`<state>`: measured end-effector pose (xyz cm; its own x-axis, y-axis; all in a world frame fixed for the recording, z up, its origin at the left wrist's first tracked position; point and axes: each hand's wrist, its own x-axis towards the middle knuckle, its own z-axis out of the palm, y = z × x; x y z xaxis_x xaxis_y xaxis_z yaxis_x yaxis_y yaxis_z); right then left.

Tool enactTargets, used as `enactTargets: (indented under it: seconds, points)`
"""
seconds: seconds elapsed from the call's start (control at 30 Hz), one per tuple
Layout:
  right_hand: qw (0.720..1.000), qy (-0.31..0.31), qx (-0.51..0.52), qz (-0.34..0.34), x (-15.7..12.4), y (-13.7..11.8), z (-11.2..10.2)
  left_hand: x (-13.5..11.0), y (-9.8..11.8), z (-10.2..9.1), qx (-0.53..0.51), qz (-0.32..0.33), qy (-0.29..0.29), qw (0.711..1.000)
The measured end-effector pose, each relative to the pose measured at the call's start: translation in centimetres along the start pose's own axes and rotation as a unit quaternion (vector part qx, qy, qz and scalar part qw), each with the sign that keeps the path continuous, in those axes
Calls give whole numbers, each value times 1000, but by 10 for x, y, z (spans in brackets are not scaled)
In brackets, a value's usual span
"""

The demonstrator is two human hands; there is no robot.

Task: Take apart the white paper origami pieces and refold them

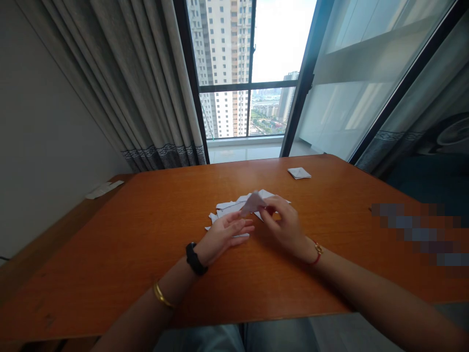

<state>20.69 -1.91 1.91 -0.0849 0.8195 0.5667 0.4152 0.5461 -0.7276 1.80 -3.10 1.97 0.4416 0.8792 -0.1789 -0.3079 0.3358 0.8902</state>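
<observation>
White folded paper (252, 202) pinched in fingers of right hand (285, 224), over paper pile (227, 210) on surface (146, 230); fingers of left hand (223, 235) spread alongside; possible slip from one-sided hold.

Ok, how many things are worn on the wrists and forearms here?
3: a black band and a gold bangle on the left arm, and a red bracelet on the right wrist. None seems hidden.
</observation>
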Motion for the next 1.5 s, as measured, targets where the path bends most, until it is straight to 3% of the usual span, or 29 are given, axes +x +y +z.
enactTargets:
  seconds: [0.1,0.23,0.27,0.33,0.43,0.5,0.57,0.7,0.9,1.07,1.17,1.27,1.37,1.5]
  points:
    - [970,-60,-186,-144,-7,-2,-2,-6,-4,7,-92,47,-55,993]
    - [935,-95,-293,-178,-11,-8,4,-6,-10,13,-114,94,-69,987]
    - [929,-121,-291,-192,-9,-8,7,-4,-11,13,-116,109,-40,986]
    - [924,-180,-250,-225,0,-5,11,2,-7,8,-132,160,74,975]
    - [942,-180,-214,-186,26,9,18,12,7,-10,-177,256,274,910]
    - [947,-180,-241,-117,48,20,24,16,18,-23,-199,281,338,876]
    - [938,-224,-250,-81,66,27,32,17,27,-33,-206,283,355,867]
    - [935,-248,-243,-70,69,21,46,18,33,-43,-209,256,344,879]
    - [913,-322,-236,85,19,4,39,22,26,-46,-211,221,294,906]
    - [941,-256,-180,131,16,19,11,22,22,-42,-200,187,285,918]
    - [979,-127,-37,158,27,26,-6,21,21,-40,-196,185,278,922]
    - [973,-8,120,195,31,24,-13,20,18,-36,-171,134,238,947]
    - [958,-18,197,210,28,15,-11,16,12,-26,-123,65,143,980]
    - [981,-84,71,161,21,10,-2,6,7,-11,-73,26,33,996]
